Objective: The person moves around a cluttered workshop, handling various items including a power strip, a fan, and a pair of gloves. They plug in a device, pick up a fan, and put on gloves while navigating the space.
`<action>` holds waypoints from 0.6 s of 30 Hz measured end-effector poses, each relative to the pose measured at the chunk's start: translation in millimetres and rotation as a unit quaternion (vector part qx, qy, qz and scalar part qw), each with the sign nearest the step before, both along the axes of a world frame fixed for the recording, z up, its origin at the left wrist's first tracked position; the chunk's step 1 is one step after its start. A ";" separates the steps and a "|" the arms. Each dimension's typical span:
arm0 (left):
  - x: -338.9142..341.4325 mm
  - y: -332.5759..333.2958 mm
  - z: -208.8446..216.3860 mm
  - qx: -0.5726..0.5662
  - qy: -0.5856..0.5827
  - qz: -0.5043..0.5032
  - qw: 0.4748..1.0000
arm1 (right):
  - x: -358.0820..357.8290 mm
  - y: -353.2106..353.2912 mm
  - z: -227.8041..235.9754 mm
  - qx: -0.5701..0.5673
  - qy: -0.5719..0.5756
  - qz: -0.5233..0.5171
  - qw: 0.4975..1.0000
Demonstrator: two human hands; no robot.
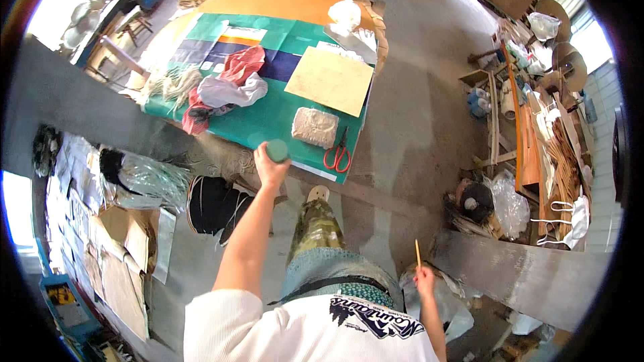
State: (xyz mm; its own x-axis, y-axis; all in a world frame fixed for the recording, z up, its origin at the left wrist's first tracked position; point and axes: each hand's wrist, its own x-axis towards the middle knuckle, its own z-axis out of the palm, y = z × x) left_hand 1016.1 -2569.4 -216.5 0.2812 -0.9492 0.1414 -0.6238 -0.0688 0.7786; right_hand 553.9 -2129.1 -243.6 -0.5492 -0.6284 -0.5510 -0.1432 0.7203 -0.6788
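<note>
My left hand [270,166] is closed around a small round green object [277,151] with a flat top, held at the near edge of the table; its exact kind I cannot make out. Low on the right, beside my body, my right hand [424,280] grips a thin yellow stick [417,252] that points upward, perhaps a pencil or a brush handle. Closest to my left hand on the table lie a pale, rough-textured block [314,127] and scissors [338,156] with red handles. Behind them a tan flat board [330,80] rests on the green sheet [267,127].
Red and white cloths [233,88] and a bundle of pale strings [173,86] cover the table's left part. A black bag [211,204] sits below its near edge. Wood scraps [560,154] and clear plastic [506,208] are piled along the right, beyond the concrete floor [416,127].
</note>
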 end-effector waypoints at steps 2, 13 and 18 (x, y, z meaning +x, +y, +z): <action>4.6 -55.4 -8.2 0.050 -0.020 0.033 0.998 | 18.5 44.1 6.9 0.068 -0.090 -0.049 0.992; 34.9 -169.0 -92.3 0.112 -0.063 0.044 0.991 | 122.9 -29.4 71.3 0.177 -0.112 -0.195 0.958; 26.5 -174.0 -86.8 0.095 -0.069 0.020 0.993 | 146.2 -86.5 72.4 0.084 -0.116 -0.171 0.975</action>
